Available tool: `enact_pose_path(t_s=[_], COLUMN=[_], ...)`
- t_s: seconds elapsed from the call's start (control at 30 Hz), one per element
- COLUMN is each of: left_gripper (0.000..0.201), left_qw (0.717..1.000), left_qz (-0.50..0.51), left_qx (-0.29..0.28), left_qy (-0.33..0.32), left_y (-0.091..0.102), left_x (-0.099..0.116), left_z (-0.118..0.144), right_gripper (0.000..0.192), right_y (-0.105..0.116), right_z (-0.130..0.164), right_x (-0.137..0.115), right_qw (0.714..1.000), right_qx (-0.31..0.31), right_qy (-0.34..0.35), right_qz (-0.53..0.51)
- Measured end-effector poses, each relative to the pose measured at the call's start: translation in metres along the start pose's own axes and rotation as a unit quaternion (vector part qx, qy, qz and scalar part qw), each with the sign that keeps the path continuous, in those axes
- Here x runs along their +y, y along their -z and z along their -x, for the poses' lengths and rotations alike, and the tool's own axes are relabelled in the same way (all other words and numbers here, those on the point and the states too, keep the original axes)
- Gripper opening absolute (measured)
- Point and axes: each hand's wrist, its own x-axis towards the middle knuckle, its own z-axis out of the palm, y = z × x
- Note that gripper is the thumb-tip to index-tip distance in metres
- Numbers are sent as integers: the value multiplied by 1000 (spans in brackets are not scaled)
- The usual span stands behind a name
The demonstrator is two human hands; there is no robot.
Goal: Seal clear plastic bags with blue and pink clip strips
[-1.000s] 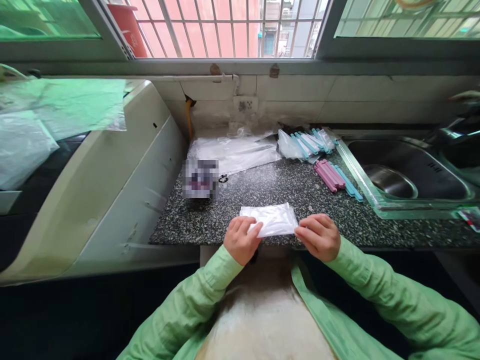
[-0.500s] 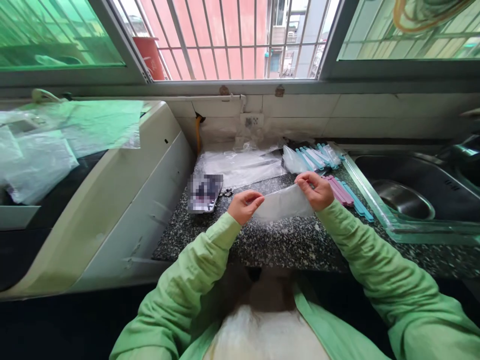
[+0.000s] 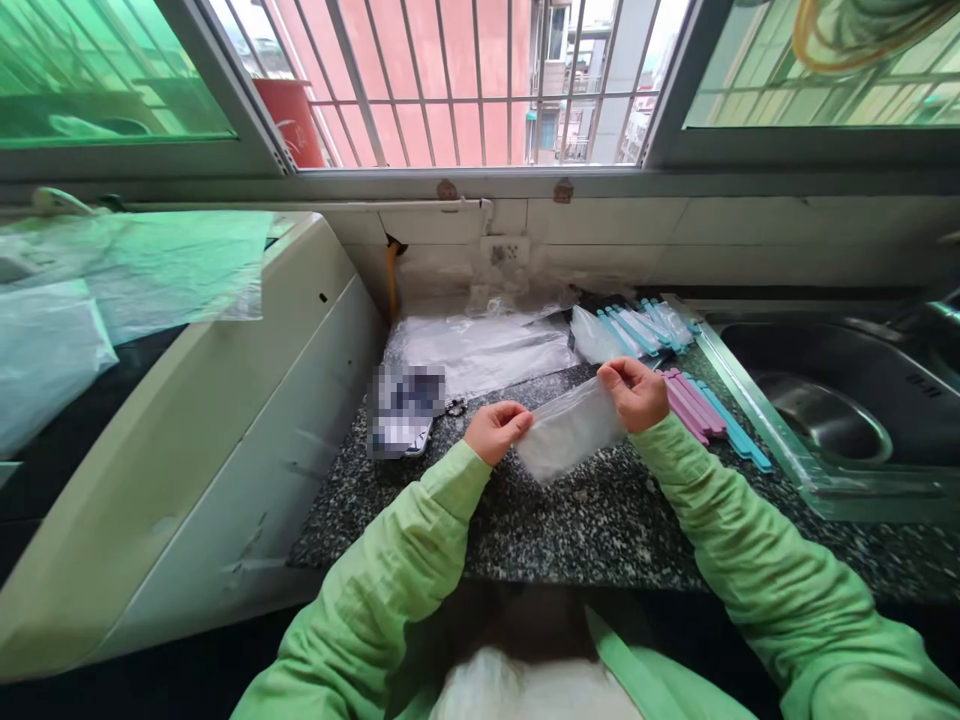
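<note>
The left hand (image 3: 495, 430) and right hand (image 3: 636, 392) each pinch a top corner of the clear plastic bag (image 3: 568, 435) between them, which looks light, limp and slippery, best gripped at its edges.

The clear plastic bag (image 3: 570, 435) looks thin and glossy, the speckled stone countertop (image 3: 600, 520) polished, the steel sink (image 3: 840, 390) shiny.

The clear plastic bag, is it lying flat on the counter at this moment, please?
No, the clear plastic bag is held above the counter between the left hand and right hand.
</note>
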Motion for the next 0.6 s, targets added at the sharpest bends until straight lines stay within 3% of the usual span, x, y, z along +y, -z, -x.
enact_pose_path(t_s=[0.2, 0.43, 0.6], left_gripper=[48, 52, 52], left_qw=[994, 989, 963], left_qz=[-11, -44, -41], left_qx=[-106, -135, -260], left_qy=[33, 37, 59], left_y=[2, 2, 5], left_x=[3, 3, -2], left_z=[5, 7, 10], right_gripper=[22, 23, 23], right_y=[1, -2, 2], right_z=[5, 3, 3], right_x=[-13, -9, -14], right_qw=[999, 998, 994], right_qx=[-45, -54, -102], right_qy=[8, -23, -25], right_qz=[3, -11, -19])
